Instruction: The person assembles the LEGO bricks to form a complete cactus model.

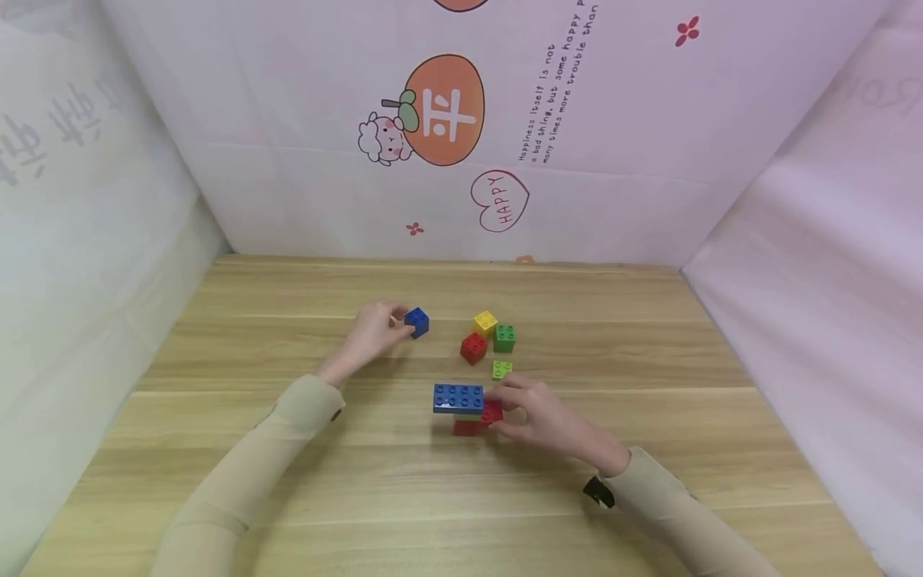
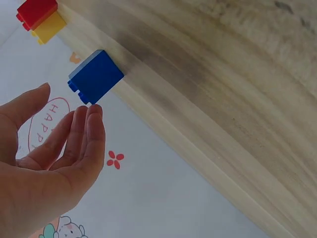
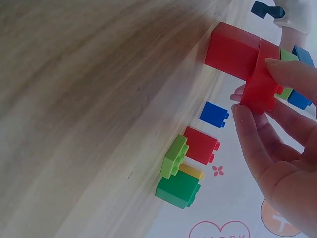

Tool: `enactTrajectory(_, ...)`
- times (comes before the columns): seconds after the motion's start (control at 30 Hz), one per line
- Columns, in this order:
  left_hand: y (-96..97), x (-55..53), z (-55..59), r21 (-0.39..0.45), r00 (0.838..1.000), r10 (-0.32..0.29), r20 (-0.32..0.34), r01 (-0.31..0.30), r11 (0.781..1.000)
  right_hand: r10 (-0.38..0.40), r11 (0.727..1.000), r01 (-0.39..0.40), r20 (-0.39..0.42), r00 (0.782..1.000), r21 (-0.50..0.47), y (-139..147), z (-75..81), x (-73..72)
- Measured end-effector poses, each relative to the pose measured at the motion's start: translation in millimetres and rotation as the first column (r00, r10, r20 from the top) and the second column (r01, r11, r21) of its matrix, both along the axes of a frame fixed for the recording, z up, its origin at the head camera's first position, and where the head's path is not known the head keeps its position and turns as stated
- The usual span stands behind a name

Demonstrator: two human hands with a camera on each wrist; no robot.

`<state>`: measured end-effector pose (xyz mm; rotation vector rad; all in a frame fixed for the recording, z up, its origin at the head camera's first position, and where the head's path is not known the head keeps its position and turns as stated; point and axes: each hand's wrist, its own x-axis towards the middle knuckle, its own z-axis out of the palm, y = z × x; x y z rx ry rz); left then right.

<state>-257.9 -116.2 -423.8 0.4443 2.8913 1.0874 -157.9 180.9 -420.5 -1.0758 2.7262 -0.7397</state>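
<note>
My left hand [image 1: 371, 332] is beside a small blue brick [image 1: 417, 322] that stands upright on the table. In the left wrist view, the loosely bent fingers [image 2: 94, 129] reach toward the studs of the blue brick [image 2: 96, 77], with the thumb held away. My right hand [image 1: 537, 417] pinches a red brick [image 3: 260, 79] between thumb and fingers. This red brick sits on another red brick [image 3: 232, 49] at the bottom of a small stack. Above it come a lime green brick [image 3: 287, 55] and a long blue brick [image 1: 457, 398] overhanging to the left.
Behind the stack stand loose bricks: a red one [image 1: 473, 348], a yellow one [image 1: 485, 323], a green one [image 1: 504, 338] and a flat lime green one [image 1: 502, 369]. Printed white cloth [image 1: 324, 200] hangs along the back and sides of the wooden table [image 1: 404, 513].
</note>
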Motion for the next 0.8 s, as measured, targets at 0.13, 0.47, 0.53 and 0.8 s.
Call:
enactTrajectory(0.13,1.3,-3.7,-2.6,-0.026,1.0,0.023,0.01,-0.023,0.999,0.002,1.0,-0.002,-0.006,1.0,0.004,0,0.4,-0.3)
enactTrajectory(0.47,4.1,-13.5,-10.6,-0.068,0.999,0.032,0.017,-0.031,0.997,0.007,1.0,-0.007,-0.013,1.0,0.019,0,1.1,0.0)
enactTrajectory(0.53,4.3,-14.7,-11.4,-0.071,0.999,0.033,0.02,-0.031,0.997,0.008,1.0,-0.008,-0.011,1.0,0.023,0,0.9,0.0)
enactTrajectory(0.8,6.0,-17.5,-11.6,-0.086,0.998,0.04,0.05,-0.035,0.996,0.013,1.0,-0.013,-0.015,1.0,0.014,1,0.1,-0.1)
